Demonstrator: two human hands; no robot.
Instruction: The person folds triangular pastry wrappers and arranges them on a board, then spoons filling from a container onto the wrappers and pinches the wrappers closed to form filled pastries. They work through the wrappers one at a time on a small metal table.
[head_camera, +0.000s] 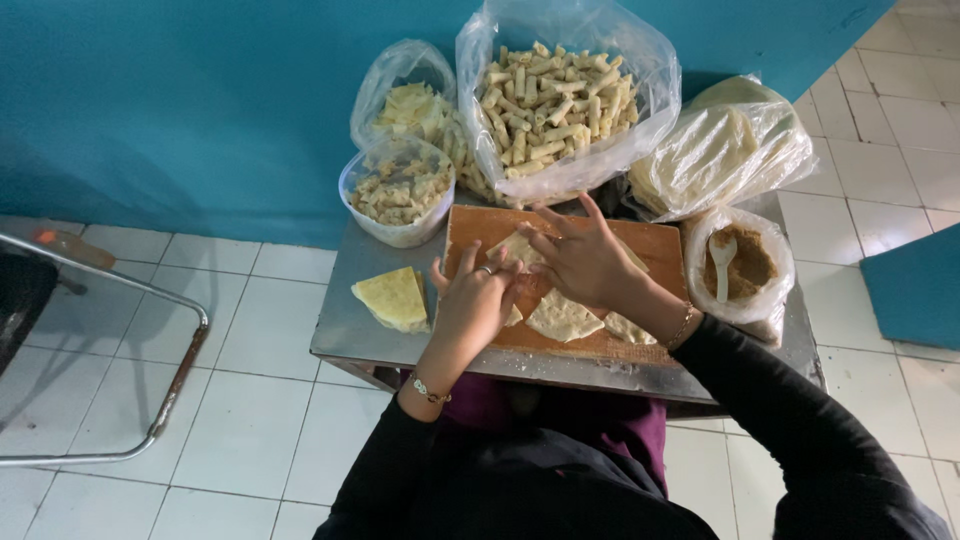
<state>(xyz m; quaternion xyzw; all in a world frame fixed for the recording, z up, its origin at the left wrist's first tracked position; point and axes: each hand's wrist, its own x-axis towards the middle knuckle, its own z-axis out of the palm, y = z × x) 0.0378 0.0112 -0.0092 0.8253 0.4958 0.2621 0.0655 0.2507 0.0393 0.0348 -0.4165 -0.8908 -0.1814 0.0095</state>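
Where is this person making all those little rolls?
Probably a small home or shop food-making corner. Both hands, left hand and right hand, work thin wrappers on a wooden board atop a metal table, beside a bag of finished rolls and a tiled floor.

Place: was a small food-preparation corner.
Signs: steel table (345, 335), cutting board (660, 245), bagged rolled pastries (555, 95), tiled floor (240, 400).

Matt wooden board (640, 240) on dull metal table (345, 325); glossy plastic bags (640, 60).
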